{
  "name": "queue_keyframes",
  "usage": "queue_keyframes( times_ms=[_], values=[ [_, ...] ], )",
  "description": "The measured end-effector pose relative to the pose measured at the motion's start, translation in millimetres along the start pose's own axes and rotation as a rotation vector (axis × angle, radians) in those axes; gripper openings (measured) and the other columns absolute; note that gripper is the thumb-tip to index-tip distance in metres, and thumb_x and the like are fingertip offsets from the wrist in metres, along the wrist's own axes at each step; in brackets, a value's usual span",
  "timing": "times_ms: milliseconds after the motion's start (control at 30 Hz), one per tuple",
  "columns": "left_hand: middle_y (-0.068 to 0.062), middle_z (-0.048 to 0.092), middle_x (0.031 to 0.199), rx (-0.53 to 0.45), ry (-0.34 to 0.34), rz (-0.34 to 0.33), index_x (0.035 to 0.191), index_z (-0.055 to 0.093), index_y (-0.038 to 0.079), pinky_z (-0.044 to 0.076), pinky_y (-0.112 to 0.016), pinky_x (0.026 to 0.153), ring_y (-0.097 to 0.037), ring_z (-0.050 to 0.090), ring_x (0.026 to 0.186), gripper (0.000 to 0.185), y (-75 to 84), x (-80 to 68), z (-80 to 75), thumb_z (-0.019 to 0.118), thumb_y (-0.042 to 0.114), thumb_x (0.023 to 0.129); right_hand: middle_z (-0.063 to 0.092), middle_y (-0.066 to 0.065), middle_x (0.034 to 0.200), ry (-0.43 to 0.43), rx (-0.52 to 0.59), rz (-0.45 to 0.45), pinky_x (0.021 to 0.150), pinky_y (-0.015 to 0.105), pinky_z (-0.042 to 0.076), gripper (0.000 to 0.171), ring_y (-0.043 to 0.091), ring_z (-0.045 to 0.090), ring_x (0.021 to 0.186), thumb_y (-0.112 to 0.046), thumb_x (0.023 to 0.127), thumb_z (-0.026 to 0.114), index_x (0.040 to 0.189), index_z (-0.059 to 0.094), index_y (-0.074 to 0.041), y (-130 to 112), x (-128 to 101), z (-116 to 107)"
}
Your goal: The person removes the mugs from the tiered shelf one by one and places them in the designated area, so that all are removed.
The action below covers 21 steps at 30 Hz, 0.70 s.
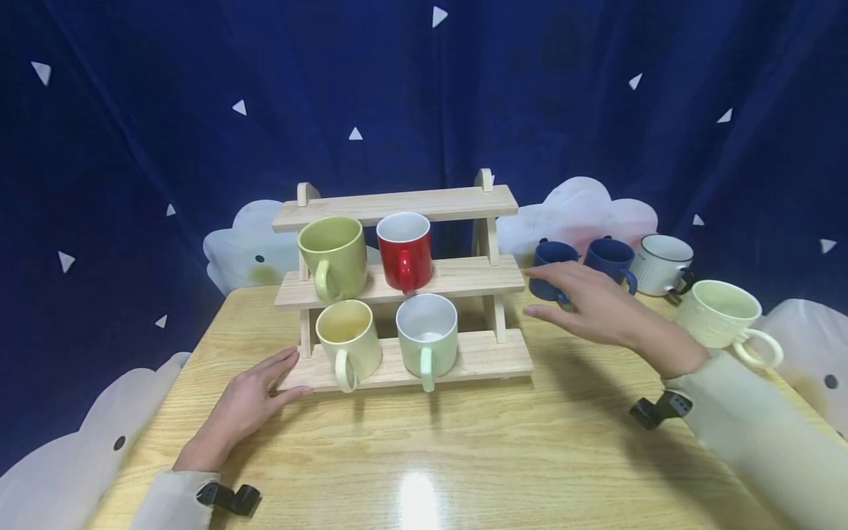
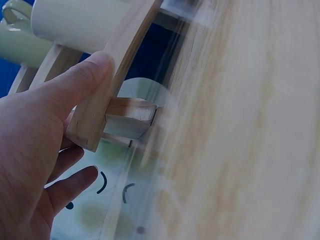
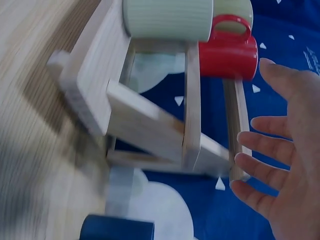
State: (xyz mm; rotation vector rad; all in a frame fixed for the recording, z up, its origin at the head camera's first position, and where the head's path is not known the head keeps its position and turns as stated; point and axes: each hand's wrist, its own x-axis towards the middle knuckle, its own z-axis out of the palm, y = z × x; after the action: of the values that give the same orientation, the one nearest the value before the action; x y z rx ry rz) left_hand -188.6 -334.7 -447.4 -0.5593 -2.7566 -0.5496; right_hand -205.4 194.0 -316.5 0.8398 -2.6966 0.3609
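A three-tier wooden display shelf (image 1: 457,278) stands on the table. My left hand (image 1: 248,401) holds the left end of its lowest board (image 2: 127,55), thumb on the front and fingers behind. On that board sit a pale yellow mug (image 1: 358,352) and a mint green mug (image 1: 439,344), handles toward me. The middle board carries an olive green mug (image 1: 344,258) and a red mug (image 1: 414,258). Fingers apart and holding nothing, my right hand (image 1: 596,302) hovers beside the shelf's right end, in front of a dark blue mug (image 1: 555,254).
Right of the shelf stand another dark blue mug (image 1: 606,258), a white mug (image 1: 662,263) with a dark rim and a light yellow-green mug (image 1: 718,313) near the table's right edge. A dark blue curtain (image 1: 424,88) hangs behind the wooden table (image 1: 517,449).
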Motion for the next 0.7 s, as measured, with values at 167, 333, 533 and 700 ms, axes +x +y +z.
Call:
queue_keyframes(
  times_ms=[167,333,533,700],
  values=[
    [-0.014,0.053,0.141,-0.002,0.005,0.007,0.137,0.055,0.003,0.041,-0.057,0.101,-0.039,0.051,0.125,0.072,-0.5,0.1,0.3,0.073,0.049,0.084,0.058,0.01,0.134,-0.032,0.025,0.008,0.102,0.056,0.04,0.063,0.033,0.05,0.126,-0.053,0.093,0.06,0.139,0.054,-0.011,-13,15,4],
    [-0.014,0.053,0.141,-0.003,0.001,0.005,0.137,0.055,0.003,0.041,-0.057,0.102,-0.039,0.051,0.125,0.072,-0.9,0.2,0.5,0.073,0.049,0.085,0.06,0.01,0.133,-0.031,0.023,0.029,0.104,0.053,0.041,0.067,0.032,0.052,0.125,-0.06,0.091,0.058,0.138,0.055,-0.012,-27,29,9],
    [-0.014,0.053,0.141,0.001,-0.002,0.005,0.138,0.055,0.003,0.041,-0.056,0.102,-0.039,0.051,0.126,0.072,-0.9,-0.3,0.7,0.072,0.05,0.085,0.063,0.01,0.128,-0.025,-0.043,0.01,0.098,0.051,0.047,0.073,0.031,0.057,0.12,-0.069,0.087,0.055,0.131,0.061,-0.011,-45,44,18],
    [-0.014,0.053,0.141,-0.002,0.004,0.006,0.138,0.055,0.003,0.041,-0.056,0.102,-0.039,0.051,0.125,0.073,-0.7,0.0,0.2,0.072,0.05,0.085,0.065,0.009,0.126,0.019,-0.064,0.008,0.095,0.05,0.05,0.073,0.03,0.059,0.117,-0.072,0.087,0.053,0.13,0.063,-0.013,-61,54,22]
  ],
)
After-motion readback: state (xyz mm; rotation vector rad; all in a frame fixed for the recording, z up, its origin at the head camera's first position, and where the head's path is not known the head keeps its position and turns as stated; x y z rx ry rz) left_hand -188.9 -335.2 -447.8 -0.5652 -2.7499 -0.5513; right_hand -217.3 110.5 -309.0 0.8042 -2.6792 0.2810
